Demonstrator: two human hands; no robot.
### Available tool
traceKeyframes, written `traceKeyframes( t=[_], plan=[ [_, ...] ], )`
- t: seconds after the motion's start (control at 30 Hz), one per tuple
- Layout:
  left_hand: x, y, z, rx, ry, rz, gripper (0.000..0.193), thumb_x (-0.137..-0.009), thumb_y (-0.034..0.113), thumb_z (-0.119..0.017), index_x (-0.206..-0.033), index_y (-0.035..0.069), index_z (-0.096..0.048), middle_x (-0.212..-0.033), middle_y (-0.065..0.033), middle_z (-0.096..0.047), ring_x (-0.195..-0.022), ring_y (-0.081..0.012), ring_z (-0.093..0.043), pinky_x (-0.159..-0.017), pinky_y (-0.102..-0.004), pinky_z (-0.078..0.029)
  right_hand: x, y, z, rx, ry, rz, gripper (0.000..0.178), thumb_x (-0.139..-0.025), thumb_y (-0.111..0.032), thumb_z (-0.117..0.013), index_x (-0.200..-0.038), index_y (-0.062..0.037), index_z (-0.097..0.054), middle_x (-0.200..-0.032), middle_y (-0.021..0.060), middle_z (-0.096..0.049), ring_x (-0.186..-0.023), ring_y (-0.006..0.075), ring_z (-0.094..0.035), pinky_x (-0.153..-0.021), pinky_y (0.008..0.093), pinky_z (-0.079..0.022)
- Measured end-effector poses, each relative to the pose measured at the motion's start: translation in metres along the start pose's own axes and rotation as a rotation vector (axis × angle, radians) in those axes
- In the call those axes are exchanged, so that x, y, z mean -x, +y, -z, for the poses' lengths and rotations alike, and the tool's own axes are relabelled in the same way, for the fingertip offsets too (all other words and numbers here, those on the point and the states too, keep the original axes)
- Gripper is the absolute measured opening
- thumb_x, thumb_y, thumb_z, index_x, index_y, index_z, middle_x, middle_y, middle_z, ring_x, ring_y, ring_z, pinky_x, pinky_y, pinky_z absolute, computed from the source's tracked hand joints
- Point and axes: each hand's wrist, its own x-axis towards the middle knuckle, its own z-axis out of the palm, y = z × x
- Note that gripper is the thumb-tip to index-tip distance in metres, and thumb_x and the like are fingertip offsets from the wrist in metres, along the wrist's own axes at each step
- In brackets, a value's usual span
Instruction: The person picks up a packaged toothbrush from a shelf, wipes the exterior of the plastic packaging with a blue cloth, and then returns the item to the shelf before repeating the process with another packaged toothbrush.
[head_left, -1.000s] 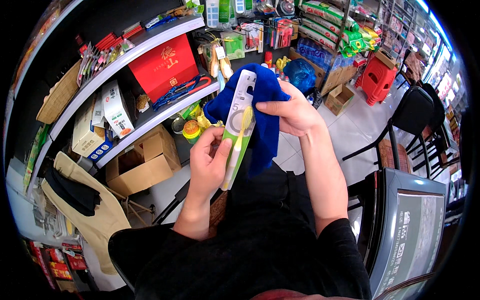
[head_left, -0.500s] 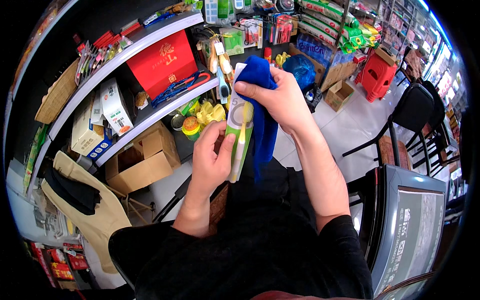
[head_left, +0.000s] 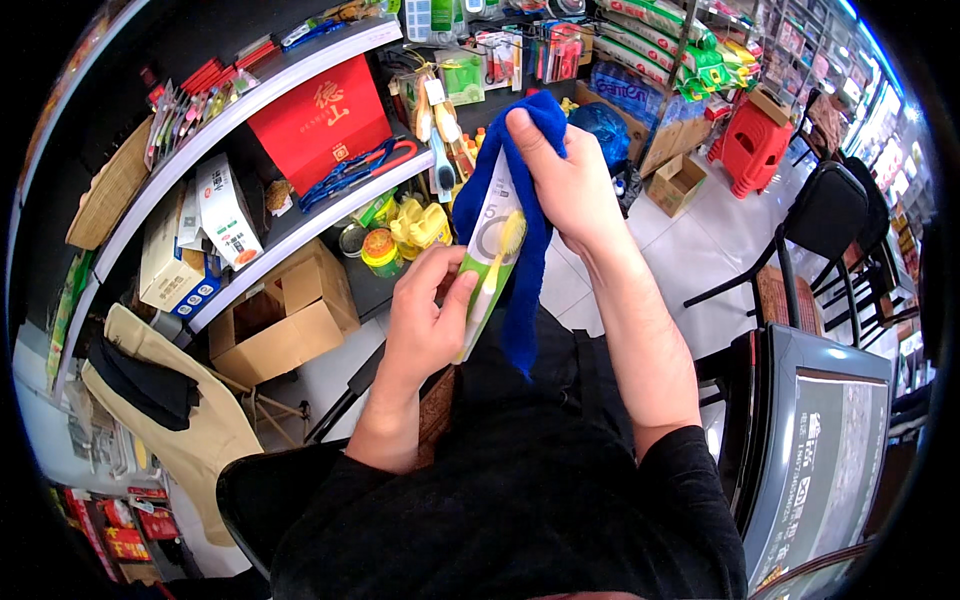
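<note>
Your left hand [head_left: 430, 315] grips the toothbrush pack [head_left: 487, 264], right hand [head_left: 572, 185] the blue cloth [head_left: 529, 275].
Brace the pack's lower end; press the cloth flat against it.

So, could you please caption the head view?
Left hand holding a packaged toothbrush, right hand gripping a blue cloth around its upper end.

Matt, soft-napped blue cloth [head_left: 537, 225] at one o'clock, smooth toothbrush pack [head_left: 488, 240] at twelve, matt cardboard box [head_left: 287, 342] at nine, glossy plastic stool [head_left: 745, 160] at two, shiny tiled floor [head_left: 668, 258] at three
</note>
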Motion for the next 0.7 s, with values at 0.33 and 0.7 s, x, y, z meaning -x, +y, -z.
traceKeyframes(
  t=[0.33, 0.7],
  plan=[
    [-0.001, -0.001, 0.002, 0.064, 0.017, 0.049, 0.012, -0.085, 0.003, -0.054, -0.095, -0.004, -0.054, -0.080, -0.0068, -0.056, -0.068, -0.0108, -0.052, -0.060, -0.0228, -0.042, 0.008, 0.009, -0.001, -0.144, -0.235, 0.062, 0.022, -0.084, -0.020, -0.064, -0.097, -0.0034, -0.061, -0.085, 0.0027, -0.064, -0.073, 0.0069, -0.056, -0.065, 0.0236, -0.047],
    [0.002, -0.009, -0.003, 0.072, 0.082, 0.047, 0.014, -0.085, 0.002, -0.055, -0.097, -0.005, -0.053, -0.081, -0.0069, -0.055, -0.069, -0.0093, -0.051, -0.061, -0.0220, -0.042, 0.008, 0.013, -0.004, -0.095, -0.037, -0.029, 0.022, -0.085, -0.023, -0.063, -0.087, -0.0016, -0.062, -0.073, 0.0004, -0.062, -0.065, 0.0054, -0.053, -0.060, 0.0235, -0.045]
  ],
)
